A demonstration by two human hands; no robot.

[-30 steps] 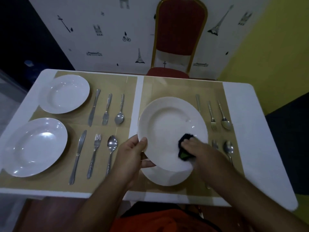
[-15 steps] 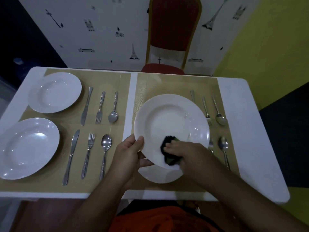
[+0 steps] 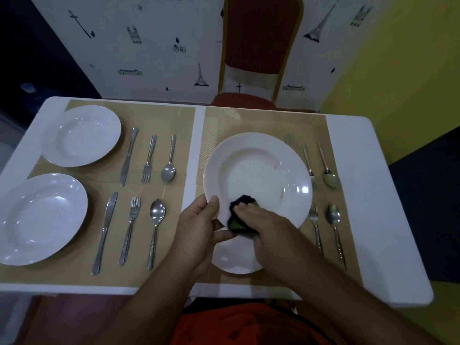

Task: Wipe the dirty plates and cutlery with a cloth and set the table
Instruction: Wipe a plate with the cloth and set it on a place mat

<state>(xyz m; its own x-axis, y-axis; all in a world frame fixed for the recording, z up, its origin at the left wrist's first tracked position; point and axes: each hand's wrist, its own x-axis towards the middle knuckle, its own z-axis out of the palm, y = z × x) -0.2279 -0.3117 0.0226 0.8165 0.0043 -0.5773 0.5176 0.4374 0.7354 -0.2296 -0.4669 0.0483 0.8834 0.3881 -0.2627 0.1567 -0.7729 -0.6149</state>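
Observation:
My left hand (image 3: 199, 227) grips the near-left rim of a white plate (image 3: 256, 175), held tilted above the right placemat. My right hand (image 3: 263, 225) presses a dark cloth (image 3: 240, 215) with a green patch against the plate's lower left part. A second white plate (image 3: 234, 257) lies on the mat under my hands, mostly hidden. To the right lie forks (image 3: 314, 220) and spoons (image 3: 334, 220), partly covered by the held plate.
On the left placemats (image 3: 154, 115) sit two white plates (image 3: 82, 135) (image 3: 39, 217), each with a knife, fork and spoon beside it. A red chair (image 3: 258, 46) stands behind the white table (image 3: 361, 195). A yellow wall is at the right.
My right hand has slid the cloth leftward across the plate, from its lower right toward the lower left next to my left thumb. The plate stays held in my left hand.

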